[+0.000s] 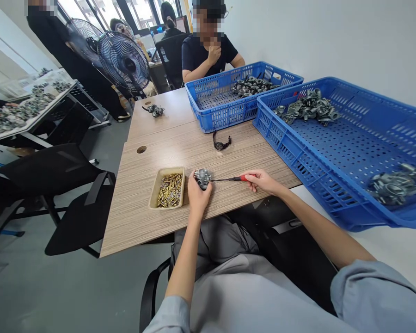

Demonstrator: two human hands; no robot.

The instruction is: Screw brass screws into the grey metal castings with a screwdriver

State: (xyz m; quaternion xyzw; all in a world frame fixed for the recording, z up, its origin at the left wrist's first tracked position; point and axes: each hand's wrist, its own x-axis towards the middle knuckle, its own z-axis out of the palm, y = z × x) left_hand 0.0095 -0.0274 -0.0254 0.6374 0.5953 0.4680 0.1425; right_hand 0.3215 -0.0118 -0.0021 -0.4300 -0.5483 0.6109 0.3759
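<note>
My left hand [198, 199] is closed around a grey metal carburetor [203, 176] at the front part of the table [135, 222]. My right hand [263, 181] grips the red handle of a screwdriver [230, 179]. Its dark shaft lies nearly level and points left, with the tip at the carburetor's right side; the exact contact is too small to make out. Just left of my left hand stands a cream tray [152, 201] filled with small brass-coloured fittings [169, 189].
A black wristwatch [222, 144] lies beyond my hands. Two blue crates [225, 118] [298, 169] with carburetors stand right and behind. Another carburetor [155, 110] lies at the far left of the table. A person [208, 51] sits opposite; fans [125, 62] and a chair [76, 217] are left.
</note>
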